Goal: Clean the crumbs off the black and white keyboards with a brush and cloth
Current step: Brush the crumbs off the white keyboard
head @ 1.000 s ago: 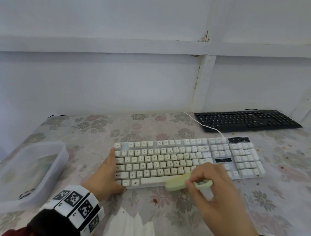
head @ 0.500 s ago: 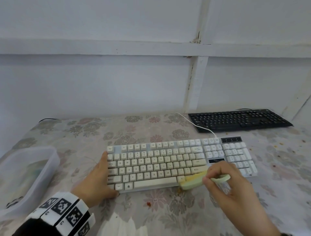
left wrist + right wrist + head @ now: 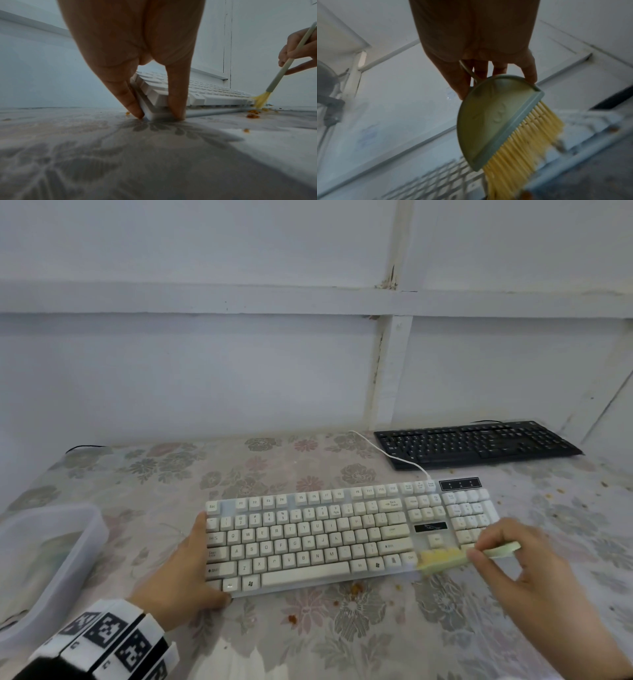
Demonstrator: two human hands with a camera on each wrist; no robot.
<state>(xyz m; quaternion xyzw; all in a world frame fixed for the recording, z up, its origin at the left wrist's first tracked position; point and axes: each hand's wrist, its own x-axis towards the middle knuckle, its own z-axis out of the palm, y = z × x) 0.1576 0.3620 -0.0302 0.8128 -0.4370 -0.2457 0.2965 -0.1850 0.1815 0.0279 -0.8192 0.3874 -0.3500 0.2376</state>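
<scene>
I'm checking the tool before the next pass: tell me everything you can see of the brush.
The brush has a pale green, plastic-looking half-round head, a thin handle and yellow bristles. The right hand grips it by the handle. It is tilted, with the bristle tips on the near edge of the white keyboard, by the arrow keys. Orange crumbs lie on the tablecloth just below.

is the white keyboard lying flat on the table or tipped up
Flat. In the left wrist view the white keyboard rests its base on the table; the left hand only steadies its end.
</scene>
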